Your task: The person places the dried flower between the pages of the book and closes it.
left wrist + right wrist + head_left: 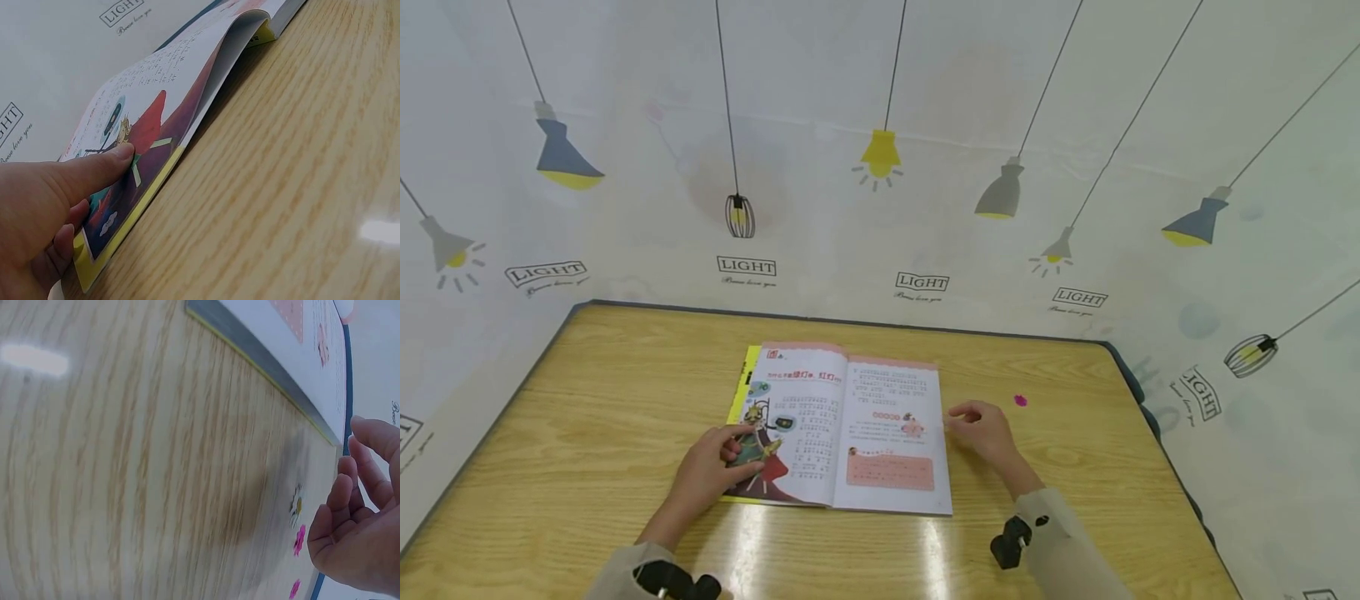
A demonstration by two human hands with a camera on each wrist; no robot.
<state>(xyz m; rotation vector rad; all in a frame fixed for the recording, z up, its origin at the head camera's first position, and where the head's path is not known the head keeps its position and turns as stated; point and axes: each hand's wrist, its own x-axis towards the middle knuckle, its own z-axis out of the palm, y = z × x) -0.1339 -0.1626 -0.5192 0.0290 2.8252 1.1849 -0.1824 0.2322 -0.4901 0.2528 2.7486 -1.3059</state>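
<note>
An open book (pixel 887 425) with printed, illustrated pages lies on the wooden table, a yellow cover edge showing at its left. My left hand (pixel 711 467) grips the book's left side. In the left wrist view, the thumb of that left hand (pixel 44 212) presses on the picture page while the other fingers curl at the book's edge, partly hidden. Just off the right page edge, my right hand (pixel 985 433) is raised above the table. Its fingers (pixel 340 494) are loosely bent and hold nothing.
Right of the book is a small magenta flower (pixel 1021 400). The right wrist view shows a white daisy (pixel 296 505) and two pink flowers, one nearer (pixel 300 540). Behind the wooden table (pixel 647 358) stands a wall covering (pixel 820 167) printed with lamps.
</note>
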